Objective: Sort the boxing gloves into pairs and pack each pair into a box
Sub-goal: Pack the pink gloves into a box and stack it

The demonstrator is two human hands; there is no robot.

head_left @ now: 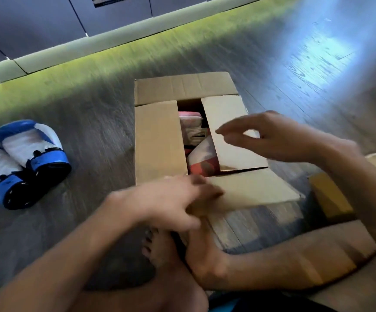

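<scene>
A cardboard box stands on the floor in front of me with its side flaps folded partly over. Red and white boxing gloves show through the gap between the flaps. My left hand grips the near flap at its left end. My right hand hovers over the right flap with loosely curved fingers, holding nothing. A pair of blue and white boxing gloves lies on the floor to the left, apart from the box.
My bare feet rest on the floor just below the box. More cardboard lies at the lower right, with a yellowish box edge beside it. Dark cabinets and a lit baseboard run along the back.
</scene>
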